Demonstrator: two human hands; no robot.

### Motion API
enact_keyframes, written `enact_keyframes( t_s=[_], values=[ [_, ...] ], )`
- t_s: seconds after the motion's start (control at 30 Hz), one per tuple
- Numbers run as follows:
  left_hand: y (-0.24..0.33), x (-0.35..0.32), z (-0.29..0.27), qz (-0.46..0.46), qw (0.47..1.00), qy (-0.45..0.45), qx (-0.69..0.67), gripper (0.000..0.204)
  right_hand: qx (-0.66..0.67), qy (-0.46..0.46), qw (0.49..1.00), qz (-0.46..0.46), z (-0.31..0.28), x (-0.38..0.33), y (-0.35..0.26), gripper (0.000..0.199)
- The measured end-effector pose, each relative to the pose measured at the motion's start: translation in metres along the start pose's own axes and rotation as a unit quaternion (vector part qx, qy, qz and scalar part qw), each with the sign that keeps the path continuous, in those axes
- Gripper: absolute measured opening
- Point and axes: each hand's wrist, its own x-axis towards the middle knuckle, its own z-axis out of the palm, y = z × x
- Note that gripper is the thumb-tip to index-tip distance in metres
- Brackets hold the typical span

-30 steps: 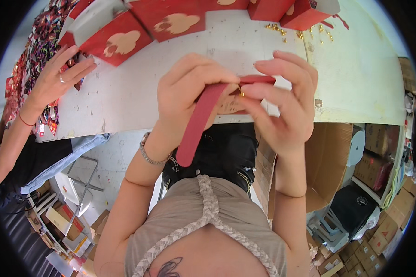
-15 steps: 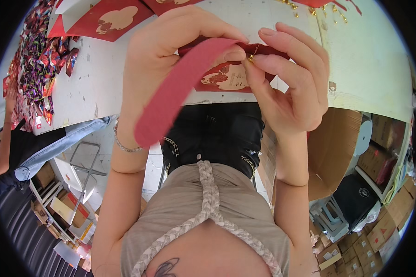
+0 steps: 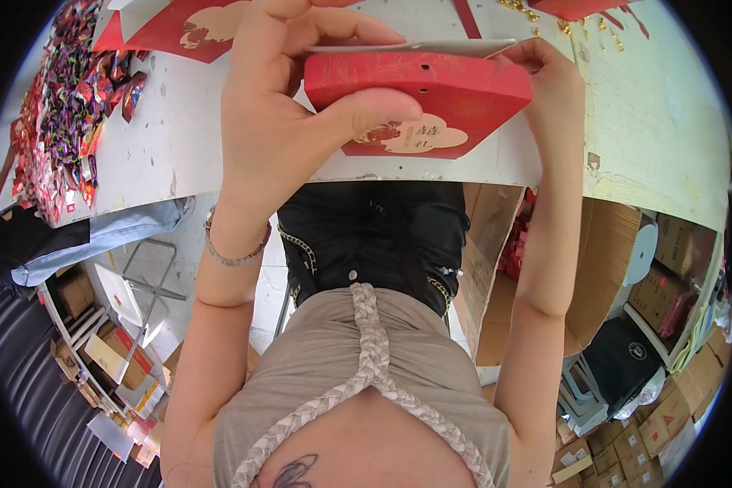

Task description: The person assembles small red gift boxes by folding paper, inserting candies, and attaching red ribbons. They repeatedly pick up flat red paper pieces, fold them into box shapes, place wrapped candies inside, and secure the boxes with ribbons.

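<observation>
I hold a flat red cardboard box piece up close, above the white table. My left hand grips its left end, thumb pressed on the red face. My right hand holds the right end, mostly hidden behind the piece. A pale flap shows along the piece's top edge. Below it on the table lies another red folded box with a cream cloud-shaped emblem.
A heap of shiny wrapped sweets covers the table's left. More red boxes lie at the far edge, with small gold bits at top right. Another person's leg in jeans is at left. Cardboard cartons stand under the table.
The red piece, seen edge-on as a long strip before, has been turned so its broad face shows. Both hands have risen toward the camera and spread to its two ends.
</observation>
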Motion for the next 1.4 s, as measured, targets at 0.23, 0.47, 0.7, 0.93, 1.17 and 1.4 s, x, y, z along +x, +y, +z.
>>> enact_keyframes(
  t_s=[0.23,0.47,0.7,0.93,1.17,1.4],
  values=[
    [-0.008,-0.015,0.003,0.010,0.998,0.022,-0.051,0.066,0.283,0.128,0.946,-0.095,-0.005,-0.032,-0.022,0.027],
    [-0.021,-0.023,0.003,0.015,0.997,0.040,-0.057,0.071,0.414,0.016,0.875,-0.251,0.006,-0.055,-0.042,0.051],
    [-0.013,-0.016,0.008,0.026,0.993,0.001,-0.117,0.066,0.274,0.121,0.908,-0.294,-0.012,-0.059,-0.063,0.024],
    [0.001,-0.019,0.020,-0.069,0.983,0.103,-0.133,0.017,0.463,0.123,0.863,-0.163,0.011,-0.059,-0.060,0.032],
    [-0.001,-0.023,0.037,-0.014,0.958,0.204,-0.203,0.015,0.275,0.209,0.875,-0.340,0.025,-0.061,-0.051,0.041],
    [-0.011,-0.022,0.034,-0.031,0.968,0.189,-0.162,0.051,0.200,0.133,0.895,-0.375,0.014,-0.063,-0.051,0.052]
  ],
)
